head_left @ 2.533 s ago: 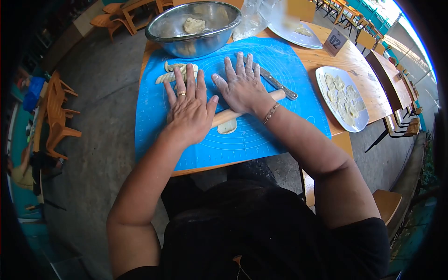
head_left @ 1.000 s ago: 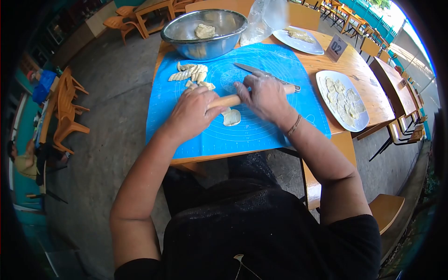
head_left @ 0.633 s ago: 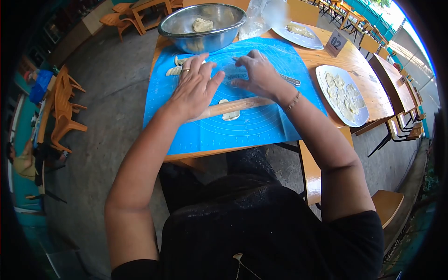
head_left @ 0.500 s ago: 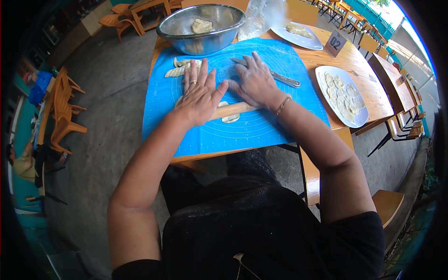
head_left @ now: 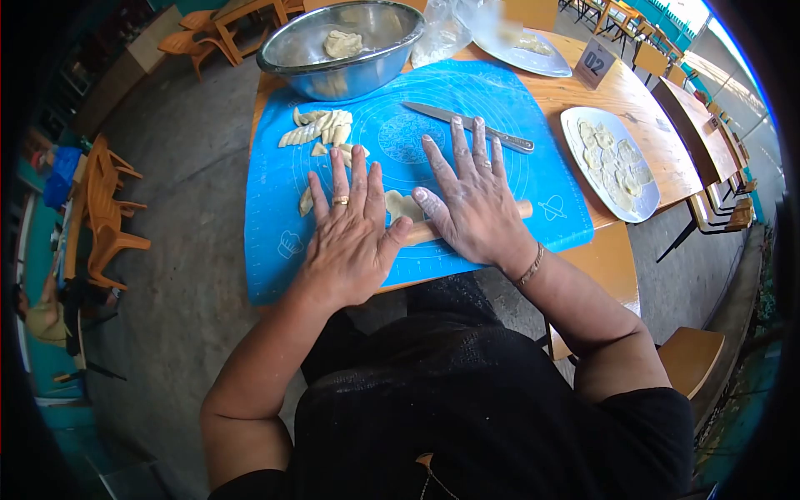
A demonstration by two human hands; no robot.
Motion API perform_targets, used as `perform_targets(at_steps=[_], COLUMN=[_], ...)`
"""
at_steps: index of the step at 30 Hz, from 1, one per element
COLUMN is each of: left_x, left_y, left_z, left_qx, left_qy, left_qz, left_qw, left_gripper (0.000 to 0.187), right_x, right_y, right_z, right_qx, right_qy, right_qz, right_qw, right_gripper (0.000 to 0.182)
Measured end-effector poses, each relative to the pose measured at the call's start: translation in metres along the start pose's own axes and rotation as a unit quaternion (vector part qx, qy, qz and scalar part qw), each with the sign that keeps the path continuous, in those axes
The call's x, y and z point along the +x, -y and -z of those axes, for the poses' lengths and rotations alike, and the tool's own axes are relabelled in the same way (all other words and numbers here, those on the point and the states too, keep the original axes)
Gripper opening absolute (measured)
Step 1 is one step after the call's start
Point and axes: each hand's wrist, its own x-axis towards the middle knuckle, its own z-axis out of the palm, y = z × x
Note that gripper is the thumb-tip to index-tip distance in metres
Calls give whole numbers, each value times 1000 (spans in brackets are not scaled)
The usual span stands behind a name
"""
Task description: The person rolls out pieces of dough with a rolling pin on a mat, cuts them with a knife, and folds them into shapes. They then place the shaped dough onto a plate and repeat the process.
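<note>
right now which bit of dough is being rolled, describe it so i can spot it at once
Find the blue mat on the wooden table. Both hands lie flat on a rolling pin near its front edge. The dough piece shows between the left hand and the right hand, just beyond the pin: a single flattened pale disc, unlike the small cut lumps heaped nearer the steel bowl.

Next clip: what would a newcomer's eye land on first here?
Two flat hands, left hand and right hand, press a wooden rolling pin across a bright blue mat at the table's near edge. Beyond them lie cut dough pieces, a knife and a steel bowl.
</note>
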Motion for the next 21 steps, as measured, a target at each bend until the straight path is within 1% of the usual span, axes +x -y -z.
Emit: perform_targets(at_steps=[2,4,7,9,11,13,14,15,17,18,21], left_x=[-8,-15,-26,-36,-48,-59,-64,-65,-64,-59,-41], left_y=[-2,-5,-11,-24,-32,-35,-36,-35,-29,-28,-21], left_z=[-1,-2,-4,1,2,-2,-8,-7,-2,4,32], left_qx=[10,36,30,35,42,14,-3,-1,-69,-94,-72], left_qy=[-11,-32,-43,-47,-50,-55,-124,-126,-86,-122,-140], left_qz=[-9,-28,-45,-48,-50,-57,-62,-61,-59,-75,-85], left_qw=[1000,998,998,997,997,997,990,990,992,985,984], left_gripper=[82,74,71,68,66,56,44,44,39,35,31], right_x=[-7,-14,-28,-39,-52,-64,-67,-67,-66,-58,-31], right_y=[5,9,14,15,18,19,22,20,13,11,8], right_z=[7,14,22,29,35,38,41,44,49,48,61], right_qx=[6,9,7,25,51,70,79,80,229,259,254], right_qy=[7,13,34,52,48,85,26,25,67,18,13], right_qz=[-3,-4,4,35,42,63,67,69,44,77,76], right_qw=[1000,1000,999,998,997,992,994,994,970,963,964], right_gripper=[68,68,66,66,64,60,48,48,34,28,28])
